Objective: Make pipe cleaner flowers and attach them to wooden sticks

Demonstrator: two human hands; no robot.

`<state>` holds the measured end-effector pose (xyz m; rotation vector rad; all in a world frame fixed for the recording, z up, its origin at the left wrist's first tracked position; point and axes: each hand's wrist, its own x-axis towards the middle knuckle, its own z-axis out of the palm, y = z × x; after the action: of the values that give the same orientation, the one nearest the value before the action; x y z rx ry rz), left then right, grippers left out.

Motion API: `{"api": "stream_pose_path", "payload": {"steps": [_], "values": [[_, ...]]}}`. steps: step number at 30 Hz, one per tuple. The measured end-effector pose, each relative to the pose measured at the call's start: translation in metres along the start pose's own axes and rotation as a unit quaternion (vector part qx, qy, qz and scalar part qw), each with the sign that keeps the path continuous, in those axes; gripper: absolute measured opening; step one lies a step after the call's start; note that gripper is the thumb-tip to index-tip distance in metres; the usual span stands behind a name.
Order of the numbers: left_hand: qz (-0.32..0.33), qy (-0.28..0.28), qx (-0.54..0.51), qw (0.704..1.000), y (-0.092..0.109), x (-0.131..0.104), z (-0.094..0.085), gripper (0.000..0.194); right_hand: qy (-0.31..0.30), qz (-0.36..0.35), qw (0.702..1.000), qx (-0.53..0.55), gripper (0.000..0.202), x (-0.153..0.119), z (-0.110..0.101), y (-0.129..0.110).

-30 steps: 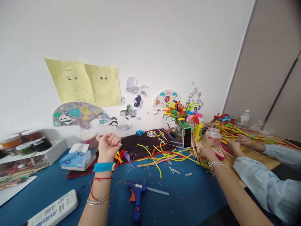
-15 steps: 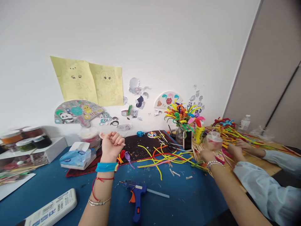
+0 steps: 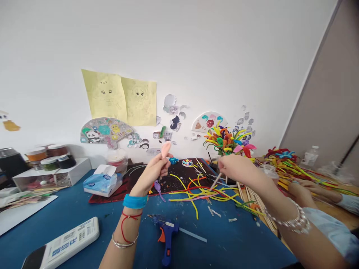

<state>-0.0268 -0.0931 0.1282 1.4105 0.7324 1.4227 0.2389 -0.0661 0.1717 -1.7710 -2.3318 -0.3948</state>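
My left hand (image 3: 155,170) is raised over the dark mat, its fingers closed on a pale pink petal-shaped piece (image 3: 165,149) that sticks up above them. A blue band and bracelets circle that wrist. To the right, my right hand (image 3: 237,168) is closed in a pinch on a thin pale stick (image 3: 215,182), which points down and left over the pipe cleaners (image 3: 193,189). Beneath the two hands, on the blue table, lies a blue glue gun (image 3: 167,233) with a clear glue stick in its back. Near my left hand is a small purple pipe-cleaner piece (image 3: 158,188).
A vase of pipe-cleaner flowers (image 3: 227,140) stands behind my right hand. A tissue pack (image 3: 103,183), paint jars (image 3: 50,160) and a white box-shaped item (image 3: 67,243) are on the left. At right, another person's hands (image 3: 311,190) work among thin sticks (image 3: 256,203) and pipe cleaners.
My right hand has come left from the bundle of sticks, now with a stick in it. My left hand has moved right and turned, showing more of the pink piece. The view has swung slightly left.
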Motion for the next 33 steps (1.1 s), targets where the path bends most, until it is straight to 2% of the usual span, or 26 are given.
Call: {"api": "stream_pose_path", "payload": {"steps": [2,4,6,9,14,19,22,25,27,30,33], "values": [[-0.004,-0.056,0.063,0.996,0.0,-0.003,0.009,0.024,0.026,-0.116,0.99,0.075,0.013,-0.021,-0.023,-0.023],[-0.002,-0.088,0.119,0.989,0.0,-0.005,0.015,0.03,0.049,-0.174,0.97,0.164,0.013,-0.035,-0.037,-0.042],[-0.001,-0.104,0.148,0.983,0.001,-0.005,0.018,0.035,0.042,-0.215,0.938,0.268,0.012,-0.038,-0.041,-0.057],[0.006,-0.085,0.171,0.982,0.002,-0.006,0.018,0.037,0.033,-0.233,0.873,0.426,0.008,-0.026,-0.03,-0.069],[-0.01,-0.048,0.176,0.983,-0.004,-0.004,0.017,0.044,0.104,-0.165,0.763,0.616,0.016,0.014,0.013,-0.08],[-0.039,-0.023,0.172,0.984,-0.014,0.003,0.022,0.037,0.155,-0.154,0.732,0.645,0.022,0.046,0.045,-0.081],[0.009,0.007,0.225,0.974,-0.019,0.006,0.025,0.033,0.138,-0.163,0.724,0.656,0.027,0.05,0.047,-0.075],[0.059,0.023,0.317,0.946,-0.019,0.006,0.025,0.033,0.144,-0.181,0.706,0.67,0.028,0.045,0.041,-0.066],[0.061,-0.003,0.374,0.926,-0.017,0.004,0.026,0.034,0.112,-0.22,0.689,0.681,0.028,0.039,0.035,-0.062],[0.045,-0.063,0.433,0.898,-0.01,-0.002,0.028,0.033,0.011,-0.289,0.662,0.691,0.027,0.033,0.03,-0.057],[0.046,-0.096,0.467,0.878,-0.004,-0.006,0.032,0.033,-0.043,-0.312,0.634,0.707,0.027,0.035,0.033,-0.054]]}}
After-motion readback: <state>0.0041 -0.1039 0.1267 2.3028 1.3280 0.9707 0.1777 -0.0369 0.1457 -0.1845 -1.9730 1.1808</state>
